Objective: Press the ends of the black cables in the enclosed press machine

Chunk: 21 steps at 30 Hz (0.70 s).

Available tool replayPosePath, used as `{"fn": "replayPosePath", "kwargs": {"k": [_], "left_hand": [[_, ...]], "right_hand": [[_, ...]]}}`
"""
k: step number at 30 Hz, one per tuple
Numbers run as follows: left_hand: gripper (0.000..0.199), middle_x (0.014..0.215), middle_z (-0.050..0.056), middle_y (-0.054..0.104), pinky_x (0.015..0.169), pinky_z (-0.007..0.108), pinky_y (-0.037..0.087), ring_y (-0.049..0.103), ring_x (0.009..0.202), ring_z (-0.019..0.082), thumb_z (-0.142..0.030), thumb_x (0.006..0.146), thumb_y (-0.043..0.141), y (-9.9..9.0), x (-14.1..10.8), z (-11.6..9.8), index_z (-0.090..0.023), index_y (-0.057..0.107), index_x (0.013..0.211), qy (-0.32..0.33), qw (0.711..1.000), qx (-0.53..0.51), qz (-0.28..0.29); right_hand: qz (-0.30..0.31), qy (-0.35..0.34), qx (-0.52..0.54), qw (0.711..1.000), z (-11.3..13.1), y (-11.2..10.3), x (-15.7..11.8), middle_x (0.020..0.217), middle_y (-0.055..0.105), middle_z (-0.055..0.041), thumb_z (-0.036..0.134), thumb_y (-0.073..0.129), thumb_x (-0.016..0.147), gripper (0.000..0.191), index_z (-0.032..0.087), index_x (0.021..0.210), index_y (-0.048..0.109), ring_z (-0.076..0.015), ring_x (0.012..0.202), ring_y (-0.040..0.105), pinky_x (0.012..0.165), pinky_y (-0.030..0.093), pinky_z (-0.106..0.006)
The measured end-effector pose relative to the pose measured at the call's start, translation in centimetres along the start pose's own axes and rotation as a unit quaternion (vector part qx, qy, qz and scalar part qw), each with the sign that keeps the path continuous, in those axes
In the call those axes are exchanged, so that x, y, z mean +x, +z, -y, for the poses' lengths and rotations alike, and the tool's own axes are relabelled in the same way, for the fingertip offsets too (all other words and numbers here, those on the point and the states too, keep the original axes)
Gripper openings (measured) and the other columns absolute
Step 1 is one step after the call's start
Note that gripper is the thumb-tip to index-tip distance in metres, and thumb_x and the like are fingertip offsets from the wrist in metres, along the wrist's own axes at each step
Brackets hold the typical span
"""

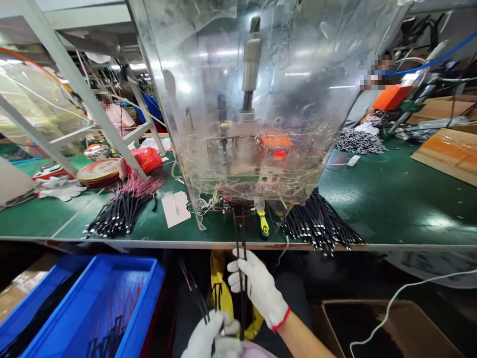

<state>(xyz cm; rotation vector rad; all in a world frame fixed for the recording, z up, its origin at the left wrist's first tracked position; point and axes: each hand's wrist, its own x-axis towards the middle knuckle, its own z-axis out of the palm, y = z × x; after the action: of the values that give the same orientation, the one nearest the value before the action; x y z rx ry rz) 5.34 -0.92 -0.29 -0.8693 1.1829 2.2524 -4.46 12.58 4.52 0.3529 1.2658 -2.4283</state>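
View: head camera, looking down across a workbench edge at both gloved hands.
Landmark: front edge of a green workbench (410,246).
Right hand (259,284): just below the edge, white-gloved, red cuff, fingers clamped around black cables (243,293).
Black cables: upright in that grip, upper ends reaching past the edge to a dark metal fixture (240,205).
Left hand (210,338): lower, farther below the edge, white-gloved, closed on thin black wires (197,293).
On the bench, behind the edge: a yellow-handled screwdriver (263,223); bundles of black leads (320,223) (122,209), one pink-tipped.
Below the edge, left: blue plastic crate (89,308) holding pink-tipped wires.
Below the edge, right: cardboard box (376,323) under a white cord (402,293).
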Motion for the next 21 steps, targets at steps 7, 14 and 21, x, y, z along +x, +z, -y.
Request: {"fn": "replayPosePath", "kwargs": {"k": [7,14,21], "left_hand": [[0.021,0.102,0.019,0.07,0.045,0.021,0.051,0.069,0.06,0.018,-0.027,0.086,0.061,6.7,-0.7,-5.1,-0.009,0.059,0.096,-0.014,0.991,-0.13,0.026],[0.021,0.096,0.019,0.07,0.052,0.022,0.056,0.069,0.062,0.018,-0.021,0.09,0.055,9.0,-1.1,-6.6,-0.005,0.058,0.104,-0.007,0.983,-0.182,0.001],[0.015,0.083,0.012,0.068,0.049,0.018,0.053,0.066,0.06,0.014,-0.021,0.09,0.055,7.3,0.3,-5.4,-0.007,0.059,0.095,-0.004,0.977,-0.211,0.029]], "right_hand": [[0.027,0.006,0.013,1.0,5.3,1.9,3.9,0.07,0.07,-0.0039,0.024,0.068,0.076,0.021,0.017,0.094,0.059,-0.0164,0.057,0.067,0.055,0.056,-0.029],[0.006,0.084,-0.064,0.994,5.2,1.3,4.1,0.073,0.071,-0.0143,0.033,0.053,0.09,0.039,0.009,0.06,0.061,-0.0159,0.051,0.065,0.048,0.055,-0.027],[-0.011,0.08,-0.018,0.997,6.7,1.9,5.8,0.069,0.072,-0.0131,0.026,0.048,0.092,0.047,0.01,0.05,0.059,-0.015,0.049,0.065,0.051,0.057,-0.026]]}}
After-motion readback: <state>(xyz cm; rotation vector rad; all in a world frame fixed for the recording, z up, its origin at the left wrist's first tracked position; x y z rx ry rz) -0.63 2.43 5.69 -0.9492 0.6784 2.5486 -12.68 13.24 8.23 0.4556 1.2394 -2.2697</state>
